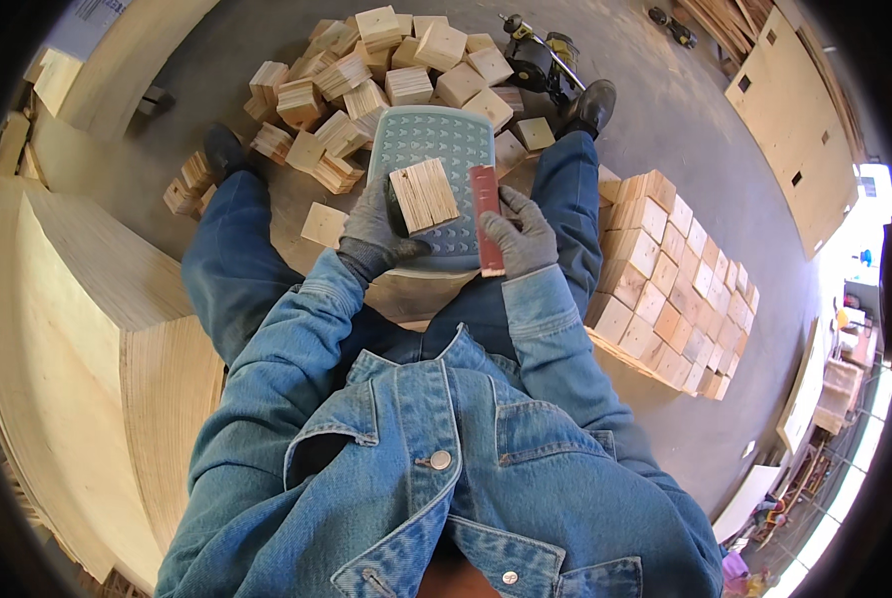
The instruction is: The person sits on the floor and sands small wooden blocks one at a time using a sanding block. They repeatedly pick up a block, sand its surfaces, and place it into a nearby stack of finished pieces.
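Note:
My gloved left hand (374,231) is closed around a wooden block (424,196), fingers along its left side and underneath. The block's top face shows rough grain with dark cracks. In my gloved right hand (522,236) is a narrow sanding block (487,221) with a reddish-brown abrasive face, held upright on edge. A small gap separates it from the wooden block. Both are over a grey-green plastic stool (434,135) with a raised pattern on its top, standing between my legs.
Beyond the stool lies a loose heap of wooden blocks (406,85). Stacked blocks (670,289) stand in rows to my right. A power tool (545,60) lies by my right shoe. Large plywood pieces (77,299) rise at the left; a panel (795,130) leans at the far right.

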Demonstrator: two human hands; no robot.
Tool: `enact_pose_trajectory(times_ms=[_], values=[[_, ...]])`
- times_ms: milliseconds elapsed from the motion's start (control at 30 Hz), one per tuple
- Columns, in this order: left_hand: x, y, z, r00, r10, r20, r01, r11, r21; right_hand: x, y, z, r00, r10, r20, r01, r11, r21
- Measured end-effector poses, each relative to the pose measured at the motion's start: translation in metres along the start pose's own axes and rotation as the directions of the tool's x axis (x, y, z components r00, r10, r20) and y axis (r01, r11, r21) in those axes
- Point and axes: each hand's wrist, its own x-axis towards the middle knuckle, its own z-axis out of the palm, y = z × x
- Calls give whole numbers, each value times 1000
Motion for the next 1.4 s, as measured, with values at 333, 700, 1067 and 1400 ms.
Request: enact_pose_trajectory(times_ms=[333,700,1067,1400], values=[[19,-17,21,991,81,107,18,712,-702,-18,-43,42,836,-369,405,504,228,-833],[33,-72,41,986,153,-59,-163,957,-240,107,-59,95,875,-283,393,443,136,-886],[25,-41,22,930,332,-156,-323,943,80,-32,-41,51,782,-337,524,588,120,-800],[19,-39,19,930,314,-191,-308,949,63,38,-58,103,843,-295,450,498,112,-860]])
